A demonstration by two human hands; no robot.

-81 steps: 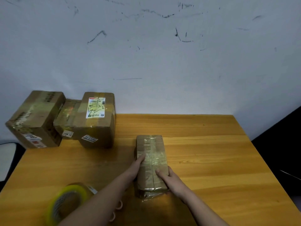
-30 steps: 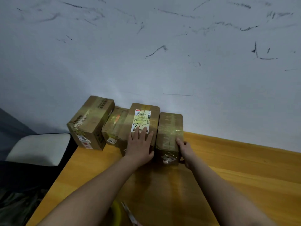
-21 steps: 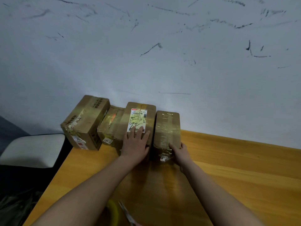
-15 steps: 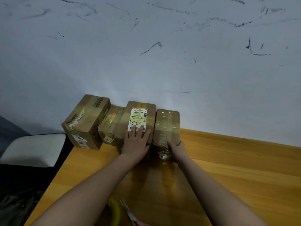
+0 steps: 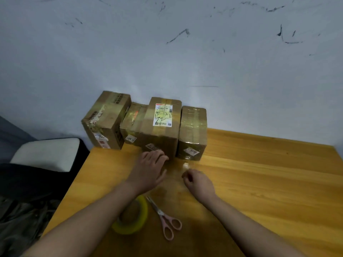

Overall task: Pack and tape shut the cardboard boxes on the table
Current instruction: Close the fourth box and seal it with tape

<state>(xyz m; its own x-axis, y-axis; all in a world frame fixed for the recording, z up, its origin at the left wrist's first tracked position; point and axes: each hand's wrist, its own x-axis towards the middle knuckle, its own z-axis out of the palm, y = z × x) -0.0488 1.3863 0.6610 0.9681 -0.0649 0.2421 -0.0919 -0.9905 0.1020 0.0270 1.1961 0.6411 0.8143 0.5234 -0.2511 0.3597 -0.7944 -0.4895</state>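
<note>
We see four taped cardboard boxes lined up against the scuffed white wall (image 5: 185, 58) at the far left of the wooden table (image 5: 269, 182), up at about eleven o'clock from the hands. From nine o'clock across: the left end box (image 5: 105, 119), angled a touch; a low box (image 5: 134, 123) tucked behind; the labelled box (image 5: 161, 125) with a white shipping label on top; and, pressed against its three o'clock side, the narrow glossy-taped box (image 5: 193, 130).

Our left hand (image 5: 148, 173) lies over the tabletop with fingers (image 5: 157, 154) stretched fairly straight, the tips reaching the lower front of the labelled box; whether they actually touch it, we cannot tell. It holds nothing. Our right hand (image 5: 198, 182) sits at three o'clock of the left one, fingers curled loosely inward, nothing in it, apart from the narrow box at its twelve o'clock.

Down at six o'clock, the yellow tape roll (image 5: 133, 217) peeks out beneath the left forearm, and pink-handled scissors (image 5: 163, 217) lie just beside it at three o'clock, blades pointing away from us.

Off the table at nine o'clock sits a white cushioned seat (image 5: 46, 153).
</note>
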